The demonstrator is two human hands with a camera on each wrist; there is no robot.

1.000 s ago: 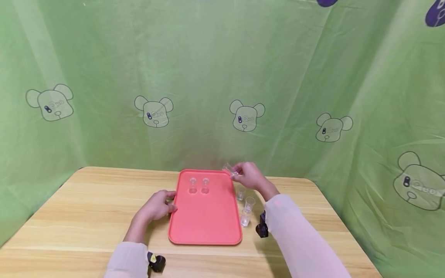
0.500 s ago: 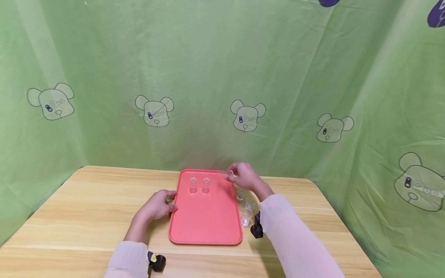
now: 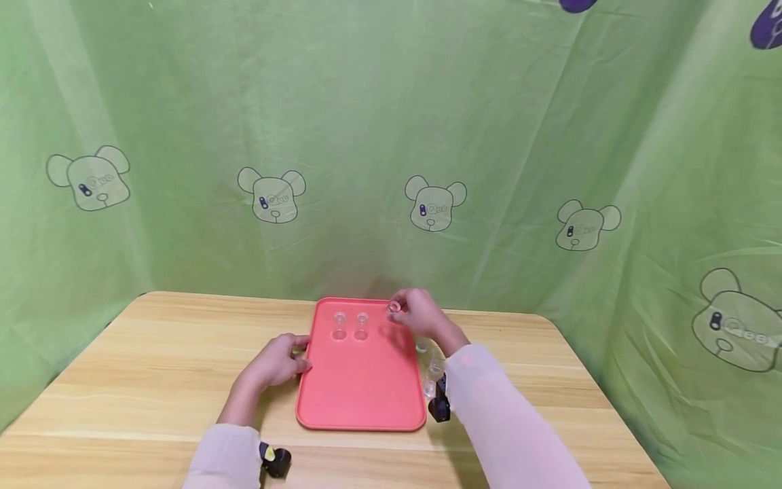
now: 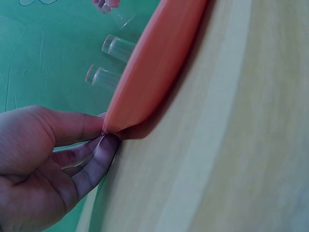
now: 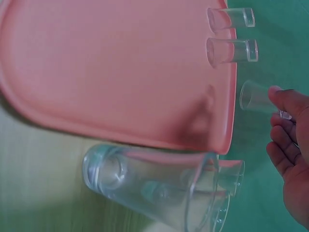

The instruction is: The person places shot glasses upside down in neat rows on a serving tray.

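My right hand (image 3: 423, 314) grips a small clear shot glass (image 5: 256, 97) near its thick base, above the tray's far right corner. Its mouth points toward the tray and shows apart from the surface in the right wrist view. Two more shot glasses (image 5: 231, 51) stand upside down, side by side, on the red tray (image 3: 360, 390) near its far edge. At the tray's left edge, my left hand (image 3: 273, 360) holds the rim between thumb and fingers, as the left wrist view (image 4: 63, 159) shows.
Several clear glasses (image 5: 149, 179) stand on the wooden table (image 3: 153, 380) along the tray's right side, partly hidden by the right forearm in the head view. A green curtain (image 3: 342, 136) hangs behind the table and at its sides.
My right hand has moved left over the tray's far right corner and turned the shot glass from slanting to mouth down. The left hand and the two glasses on the tray stay put.
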